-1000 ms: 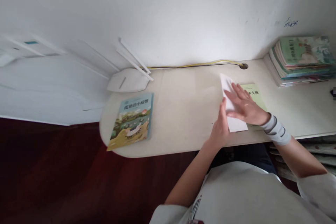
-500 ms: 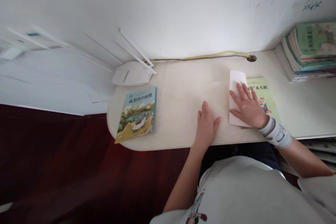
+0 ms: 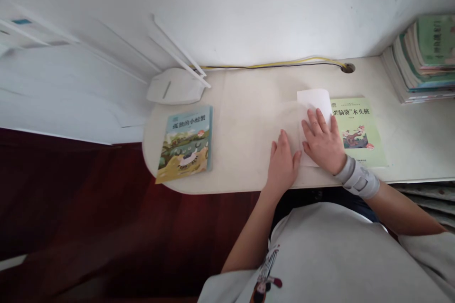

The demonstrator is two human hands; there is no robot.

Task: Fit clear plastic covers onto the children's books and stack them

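My right hand (image 3: pixel 325 146) lies flat with spread fingers on a folded-looking white sheet of paper (image 3: pixel 313 98), a grey wrist brace (image 3: pixel 358 179) on its wrist. My left hand (image 3: pixel 283 164) rests open on the table just left of the sheet, its thumb close to the paper's lower left side. To the right of the sheet lies a green picture book (image 3: pixel 360 125), cover up; my right hand hides a bit of its left edge. A blue and yellow picture book (image 3: pixel 186 144) with a crab on its cover lies apart at the table's left end.
A white router (image 3: pixel 176 87) with antennas stands at the back left. Yellow and black cables (image 3: pixel 263 64) run along the wall into a cable hole (image 3: pixel 348 68). A stack of books (image 3: pixel 423 68) is at the right. The white table (image 3: pixel 241 151) has a rounded left end.
My right hand has slid left with the white sheet, uncovering more of the green book's cover. My left hand stays near the same spot. The whole view has shifted slightly.
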